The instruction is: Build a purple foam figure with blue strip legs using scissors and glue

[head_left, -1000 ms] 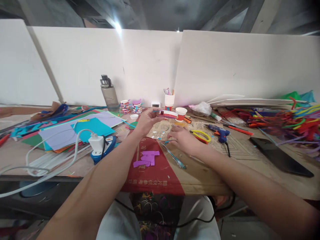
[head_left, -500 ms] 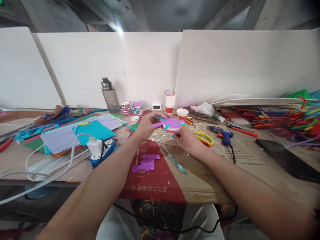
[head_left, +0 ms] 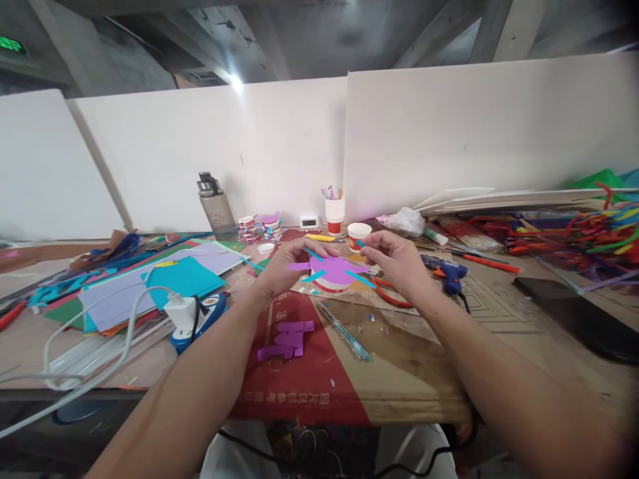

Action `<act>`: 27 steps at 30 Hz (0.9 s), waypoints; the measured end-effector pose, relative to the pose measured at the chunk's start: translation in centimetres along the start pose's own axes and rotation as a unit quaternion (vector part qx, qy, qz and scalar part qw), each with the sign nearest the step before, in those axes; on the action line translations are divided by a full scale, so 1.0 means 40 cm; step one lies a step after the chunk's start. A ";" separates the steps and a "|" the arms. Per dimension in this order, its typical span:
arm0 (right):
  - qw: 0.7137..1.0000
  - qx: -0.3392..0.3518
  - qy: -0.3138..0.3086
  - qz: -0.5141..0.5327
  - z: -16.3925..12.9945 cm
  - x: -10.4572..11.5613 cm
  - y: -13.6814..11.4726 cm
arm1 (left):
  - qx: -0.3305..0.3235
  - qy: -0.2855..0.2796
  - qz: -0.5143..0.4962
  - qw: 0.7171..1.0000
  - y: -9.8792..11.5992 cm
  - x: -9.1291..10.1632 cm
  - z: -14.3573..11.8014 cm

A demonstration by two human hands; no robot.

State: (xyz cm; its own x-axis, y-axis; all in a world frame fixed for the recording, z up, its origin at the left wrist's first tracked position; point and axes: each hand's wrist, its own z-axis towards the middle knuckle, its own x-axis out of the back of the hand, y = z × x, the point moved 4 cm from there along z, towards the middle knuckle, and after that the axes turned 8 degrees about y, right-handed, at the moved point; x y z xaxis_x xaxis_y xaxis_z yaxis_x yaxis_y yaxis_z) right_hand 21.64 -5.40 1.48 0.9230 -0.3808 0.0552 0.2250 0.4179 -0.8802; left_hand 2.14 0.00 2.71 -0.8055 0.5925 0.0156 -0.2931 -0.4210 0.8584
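A cut-down paper cup (head_left: 329, 287) has a purple paper disc (head_left: 332, 269) on top, with blue paper strips and purple tabs sticking out round the edge. My left hand (head_left: 287, 266) grips it by its left and far side, fingers closed on the rim. On the right, my right hand (head_left: 394, 259) pinches a small blue paper strip (head_left: 361, 244) between thumb and forefinger, apart from the disc and in front of a red-and-white paper cup (head_left: 356, 231). Several purple paper strips (head_left: 289, 340) lie nearer me on the red cardboard. Beside them is a pen with a teal end (head_left: 344, 332).
A blue glue gun (head_left: 449, 274) and a black phone-like slab (head_left: 569, 319) lie to the right. Left are a power strip (head_left: 214, 313), coloured sheets (head_left: 184, 283) and a bottle (head_left: 216, 209). Stacked cups (head_left: 335, 216) hold pens at the back.
My right hand has risen away from the cup's near edge, now with a blue strip in its fingers. The purple-topped cup has turned and shifted slightly left in view.
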 end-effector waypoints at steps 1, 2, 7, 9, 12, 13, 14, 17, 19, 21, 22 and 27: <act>1.000 0.011 0.000 -0.001 -0.003 0.001 -0.007 | 0.004 -0.003 -0.007 1.000 0.003 -0.002 -0.001; 1.000 0.023 0.001 -0.004 -0.006 0.002 -0.013 | 0.008 -0.005 -0.013 1.000 0.005 -0.004 -0.001; 0.992 0.116 -0.022 -0.035 -0.026 -0.004 -0.040 | 0.017 -0.008 -0.030 0.999 0.011 -0.009 -0.002; 0.985 0.159 -0.029 -0.055 -0.032 -0.007 -0.050 | 0.022 -0.007 -0.029 0.999 0.009 -0.008 -0.003; 0.973 0.210 -0.045 -0.080 -0.039 -0.012 -0.064 | 0.026 -0.008 -0.028 0.999 0.005 -0.006 -0.003; 0.970 0.222 -0.054 -0.085 -0.041 -0.014 -0.067 | 0.027 -0.009 -0.028 0.999 0.005 -0.006 -0.003; 0.967 0.230 -0.063 -0.090 -0.042 -0.015 -0.070 | 0.028 -0.010 -0.028 0.999 0.005 -0.006 -0.003; 0.965 0.234 -0.074 -0.091 -0.044 -0.016 -0.073 | 0.029 -0.011 -0.028 0.999 0.007 -0.008 -0.003; 0.965 0.235 -0.080 -0.086 -0.045 -0.016 -0.074 | 0.028 -0.009 -0.028 0.999 0.009 -0.010 -0.003; 0.963 0.241 -0.085 -0.081 -0.046 -0.017 -0.075 | 0.024 -0.007 -0.030 0.999 0.011 -0.012 -0.002; 0.963 0.243 -0.087 -0.080 -0.046 -0.017 -0.075 | 0.022 -0.007 -0.031 0.999 0.012 -0.012 -0.002; 0.963 0.242 -0.096 -0.070 -0.045 -0.017 -0.074 | 0.016 -0.007 -0.030 0.999 0.010 -0.011 -0.002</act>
State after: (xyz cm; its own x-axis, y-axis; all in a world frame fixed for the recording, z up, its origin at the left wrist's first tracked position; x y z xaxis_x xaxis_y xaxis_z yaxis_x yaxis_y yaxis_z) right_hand 19.79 -7.89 3.20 0.9030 -0.3213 0.2853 0.4282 0.7265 -0.5374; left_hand 2.33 -0.48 3.00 -0.7794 0.6259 -0.0285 -0.3231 -0.3624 0.8742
